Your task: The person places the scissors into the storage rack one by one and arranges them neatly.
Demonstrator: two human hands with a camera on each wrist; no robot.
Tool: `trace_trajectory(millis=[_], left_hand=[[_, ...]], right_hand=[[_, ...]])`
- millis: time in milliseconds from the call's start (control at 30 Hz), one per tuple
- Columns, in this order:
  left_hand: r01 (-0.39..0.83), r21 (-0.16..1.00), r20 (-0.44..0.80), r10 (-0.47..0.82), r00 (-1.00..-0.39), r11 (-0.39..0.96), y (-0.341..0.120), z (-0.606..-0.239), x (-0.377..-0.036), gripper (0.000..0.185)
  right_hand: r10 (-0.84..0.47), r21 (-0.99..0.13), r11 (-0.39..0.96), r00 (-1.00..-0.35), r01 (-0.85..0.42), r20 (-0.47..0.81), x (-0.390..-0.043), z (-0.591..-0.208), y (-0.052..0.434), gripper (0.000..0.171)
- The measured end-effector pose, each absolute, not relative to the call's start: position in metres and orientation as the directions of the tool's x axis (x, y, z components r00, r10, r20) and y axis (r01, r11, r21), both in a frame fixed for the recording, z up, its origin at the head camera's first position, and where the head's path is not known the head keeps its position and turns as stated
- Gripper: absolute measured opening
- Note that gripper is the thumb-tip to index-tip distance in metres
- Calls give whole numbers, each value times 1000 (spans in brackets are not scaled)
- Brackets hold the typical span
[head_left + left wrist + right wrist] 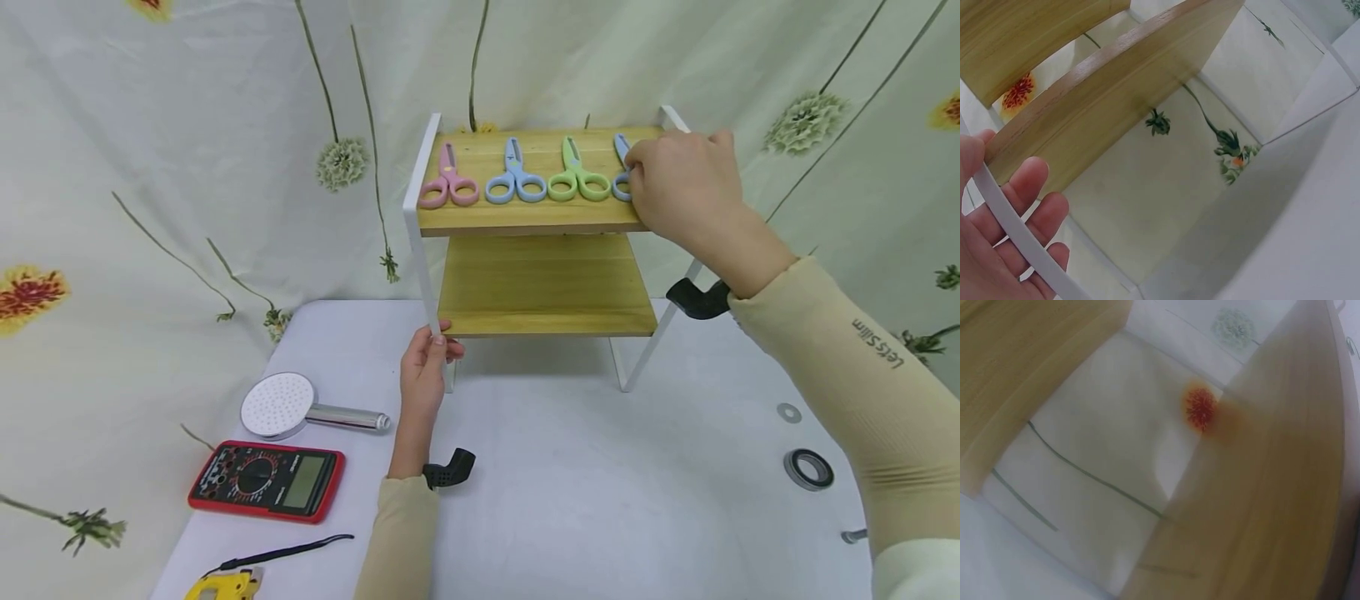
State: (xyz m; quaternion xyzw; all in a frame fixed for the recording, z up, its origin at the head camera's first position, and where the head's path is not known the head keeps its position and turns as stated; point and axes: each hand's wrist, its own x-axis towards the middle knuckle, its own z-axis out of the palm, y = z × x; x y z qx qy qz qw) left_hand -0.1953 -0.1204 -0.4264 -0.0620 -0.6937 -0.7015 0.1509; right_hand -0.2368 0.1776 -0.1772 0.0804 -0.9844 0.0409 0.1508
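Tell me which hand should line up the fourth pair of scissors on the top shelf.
Right. The right hand already rests on the blue scissors at the top shelf's right end; the left hand grips the rack's white leg lower down.

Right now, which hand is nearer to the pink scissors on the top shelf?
Left. The left hand grips the shelf's white leg below the pink scissors; the right hand is at the shelf's far end.

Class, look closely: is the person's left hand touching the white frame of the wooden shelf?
Touching. The left wrist view shows the left hand with its fingers curled round the white frame; the head view shows it gripping the front left leg.
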Motion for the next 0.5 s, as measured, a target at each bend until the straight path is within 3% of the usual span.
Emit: trace_trajectory(millis=[67,133,200,300,367,433,500], left_hand=[[305,952,302,-119,-946,0,-120,-426,-197,29],[306,952,303,-114,-946,-6,-121,-425,-199,29],[291,957,289,-114,-950,2,-123,-426,-199,30],[256,966,259,-120,-958,44,-128,-429,-197,32],[234,970,241,-108,-965,71,-131,-431,-194,35],[213,970,223,-79,-972,115,-134,-433,-191,42],[201,968,209,-40,-977,149,-136,-434,-189,52]], right_hand=[[-148,-65,981,-926,-181,347,-235,-178,178,46],[-184,-87,964,-869,-250,459,-233,-183,179,44],[-246,-99,921,-759,-377,603,-227,-193,179,39],[-339,-38,802,-506,-596,793,-214,-215,177,29],[-369,9,716,-367,-698,854,-202,-231,174,26],[-398,43,641,-283,-767,873,-188,-247,174,26],[-439,53,576,-254,-816,862,-176,-266,176,27]])
